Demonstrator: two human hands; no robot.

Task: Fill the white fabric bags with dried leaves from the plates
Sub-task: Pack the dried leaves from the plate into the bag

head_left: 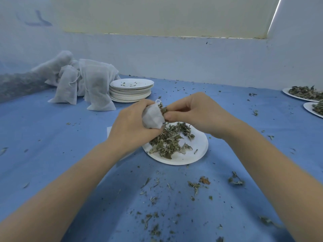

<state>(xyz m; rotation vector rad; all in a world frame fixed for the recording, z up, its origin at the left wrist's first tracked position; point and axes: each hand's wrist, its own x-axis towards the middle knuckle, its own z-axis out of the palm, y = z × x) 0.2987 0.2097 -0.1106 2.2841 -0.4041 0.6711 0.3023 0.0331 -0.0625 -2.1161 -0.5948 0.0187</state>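
Hands: both meet just above the 11 o'clock rim of the near plate, at the middle of the view.
Left hand (130,124): fingers curled round a small white fabric bag (152,117), gripping its body so the mouth faces toward 3 o'clock.
Right hand (194,112): thumb and fingertips pinched together at the bag's mouth, with a few dried leaves (164,109) showing between them and the fabric; whether the fingers also hold the bag's edge cannot be told.
Bag in hand: held off the cloth, over the plate's upper left edge; a loop of its drawstring sticks up at 12 o'clock of the bag.
Near plate (201,151): white paper plate on the blue tablecloth (52,137), bearing a loose heap of leaves (167,140) piled mostly toward its 9 o'clock half.
Filled bags (83,84): a cluster of white bags lying and leaning together at 10 o'clock of the scene, touching one another.
Plate stack (131,93): white plates piled just beside the bags on their 3 o'clock side; only a few crumbs on the top one.
Far plates (293,96): two plates at the 3 o'clock edge, each carrying leaves, partly cut off by the frame.
Cloth: leaf crumbs (195,186) scattered widely, thickest toward 6 o'clock between the forearms.
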